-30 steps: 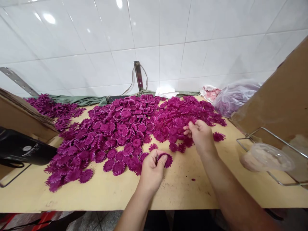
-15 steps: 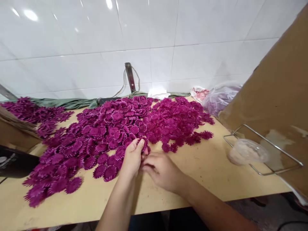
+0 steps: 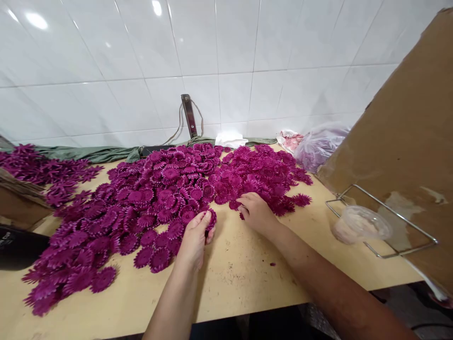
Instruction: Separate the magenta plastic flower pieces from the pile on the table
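Note:
My left hand (image 3: 197,232) pinches a purple artificial flower head (image 3: 212,220) between thumb and fingers, just above the table's middle. To the right, my right hand (image 3: 258,211) is at the near edge of a heap of flat purple petal discs (image 3: 255,174). Its fingers are bent and a little apart, with the fingertips touching or close to the discs. Left of my hands spreads a larger heap of thicker, layered purple flower heads (image 3: 136,196), some lying loose beside my left wrist.
Star-shaped purple pieces (image 3: 42,165) lie at the far left, by a dark cup (image 3: 21,248). A plastic tub (image 3: 361,224) sits at a wire frame (image 3: 399,215) before a leaning cardboard sheet (image 3: 399,141). A plastic bag (image 3: 320,146) stands by the tiled wall (image 3: 233,94).
My right hand has left my left hand and moved up and right to the disc heap. The left hand keeps its flower head. A small dark scrap now shows on the table.

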A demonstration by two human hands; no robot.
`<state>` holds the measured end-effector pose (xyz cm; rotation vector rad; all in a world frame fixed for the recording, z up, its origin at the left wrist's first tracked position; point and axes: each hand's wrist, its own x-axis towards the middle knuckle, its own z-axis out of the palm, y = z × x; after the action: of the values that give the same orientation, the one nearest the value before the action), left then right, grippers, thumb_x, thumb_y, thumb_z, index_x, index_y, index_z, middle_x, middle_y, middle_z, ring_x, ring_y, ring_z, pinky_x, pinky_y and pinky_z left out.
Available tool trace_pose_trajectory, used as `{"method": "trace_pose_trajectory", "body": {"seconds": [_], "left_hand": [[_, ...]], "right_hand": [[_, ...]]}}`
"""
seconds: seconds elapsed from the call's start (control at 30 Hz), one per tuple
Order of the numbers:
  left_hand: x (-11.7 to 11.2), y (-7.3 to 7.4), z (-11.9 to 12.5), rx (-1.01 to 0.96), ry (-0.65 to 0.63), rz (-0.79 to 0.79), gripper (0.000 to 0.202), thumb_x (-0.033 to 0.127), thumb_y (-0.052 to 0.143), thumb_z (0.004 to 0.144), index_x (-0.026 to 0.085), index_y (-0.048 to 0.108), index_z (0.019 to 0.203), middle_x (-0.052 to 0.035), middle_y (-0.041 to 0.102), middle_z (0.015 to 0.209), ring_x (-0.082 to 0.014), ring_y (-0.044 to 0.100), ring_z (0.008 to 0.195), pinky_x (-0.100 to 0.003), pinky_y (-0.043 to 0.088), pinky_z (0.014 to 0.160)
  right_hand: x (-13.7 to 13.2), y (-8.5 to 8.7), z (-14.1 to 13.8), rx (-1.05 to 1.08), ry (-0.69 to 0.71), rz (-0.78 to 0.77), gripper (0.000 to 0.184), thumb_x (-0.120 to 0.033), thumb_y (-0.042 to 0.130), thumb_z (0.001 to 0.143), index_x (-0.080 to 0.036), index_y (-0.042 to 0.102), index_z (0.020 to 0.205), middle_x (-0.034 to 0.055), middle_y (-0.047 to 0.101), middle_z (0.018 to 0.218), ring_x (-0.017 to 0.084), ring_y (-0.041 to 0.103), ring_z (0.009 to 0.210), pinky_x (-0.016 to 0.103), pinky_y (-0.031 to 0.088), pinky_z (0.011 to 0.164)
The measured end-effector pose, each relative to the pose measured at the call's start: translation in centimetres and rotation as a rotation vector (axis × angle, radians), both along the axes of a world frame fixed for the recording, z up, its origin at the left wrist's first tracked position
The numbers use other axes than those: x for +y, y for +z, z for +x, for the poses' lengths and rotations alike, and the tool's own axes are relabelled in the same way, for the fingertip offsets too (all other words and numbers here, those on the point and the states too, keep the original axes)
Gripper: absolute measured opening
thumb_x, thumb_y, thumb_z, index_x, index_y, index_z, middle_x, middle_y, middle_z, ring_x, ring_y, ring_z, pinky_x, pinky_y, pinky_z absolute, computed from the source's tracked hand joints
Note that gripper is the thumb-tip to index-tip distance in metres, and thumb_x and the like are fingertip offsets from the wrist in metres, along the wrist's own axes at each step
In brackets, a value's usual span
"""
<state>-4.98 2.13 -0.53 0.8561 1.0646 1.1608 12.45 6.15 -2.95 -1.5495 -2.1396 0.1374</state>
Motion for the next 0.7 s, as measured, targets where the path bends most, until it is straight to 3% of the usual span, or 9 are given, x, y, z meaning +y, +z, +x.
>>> {"method": "trace_pose_trajectory", "body": {"seconds": [0.2,0.4,0.53,0.7], "left_hand": [[-0.4,-0.1,0.9,-0.033,-0.018,-0.022,0.039,0.048,0.069,0.062,0.017,0.046,0.064,0.0089,0.042,0.04,-0.003,0.032,0.036,-0.015,0.021,0.039],[-0.6,0.4,1.7,0.013,-0.051,0.008,0.033,0.034,0.075,0.054,0.013,0.062,0.077,0.0009,0.061,0.062,-0.0086,0.05,0.055,-0.019,0.037,0.05],[-0.8,-0.1,2.3,0.059,-0.061,0.064,0.025,0.032,0.073,0.057,0.013,0.062,0.069,0.0013,0.059,0.057,-0.0085,0.048,0.052,-0.021,0.038,0.052],[-0.6,-1.1,2.8,0.131,-0.027,0.069,0.032,0.042,0.068,0.061,0.016,0.05,0.054,0.0068,0.044,0.041,-0.0061,0.036,0.039,-0.02,0.027,0.042]], "right_hand": [[1.2,-0.1,1.5,0.007,-0.091,0.031,0.032,-0.004,0.044,0.077,-0.016,0.068,0.094,0.0105,0.067,0.095,0.023,0.056,0.095,0.04,0.043,0.088],[-1.8,2.3,1.0,0.041,-0.122,0.034,0.027,-0.011,0.048,0.08,-0.018,0.068,0.096,0.0093,0.067,0.09,0.024,0.057,0.09,0.042,0.045,0.083],[-4.3,3.4,-0.5,0.275,-0.078,-0.026,0.02,-0.021,0.049,0.083,-0.018,0.067,0.092,0.0084,0.066,0.087,0.022,0.058,0.085,0.039,0.048,0.077],[-5.8,3.2,-2.5,0.6,0.061,-0.276,0.029,-0.022,0.057,0.076,-0.017,0.06,0.105,0.01,0.063,0.104,0.018,0.061,0.086,0.033,0.052,0.072]]}}
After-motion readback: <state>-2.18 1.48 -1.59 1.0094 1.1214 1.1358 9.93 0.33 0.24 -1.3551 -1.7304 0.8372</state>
